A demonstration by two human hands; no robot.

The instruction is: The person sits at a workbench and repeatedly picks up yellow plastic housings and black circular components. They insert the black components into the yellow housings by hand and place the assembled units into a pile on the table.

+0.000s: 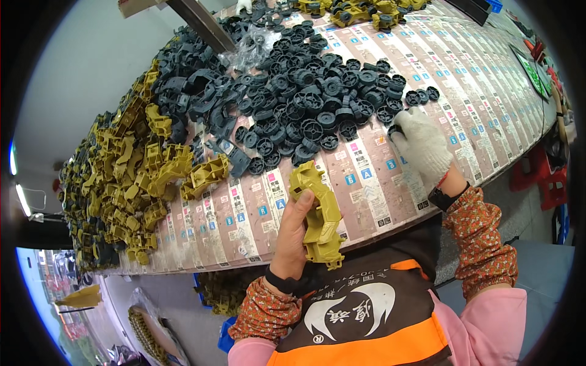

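My bare left hand [292,235] is wrapped round an olive-yellow plastic toy car body [322,222], held upright above the near table edge. The body has moulded openings and brackets at its lower end. My right hand [423,143], in a white knitted glove, is at the right rim of a heap of black toy wheels [299,104]. Its fingers are curled down, with a black toy wheel [396,129] partly showing at the fingertips; the rest is covered by the glove. A few wheels [422,96] lie in a short row just beyond this hand.
Olive-yellow body parts [131,177] are piled along the left of the table [378,183]. Dark plastic parts [201,91] lie between them and the wheels, near a metal post [201,24] and clear plastic film [251,47]. Partly assembled cars [372,12] stand at the far edge. Red stools [540,174] are at right.
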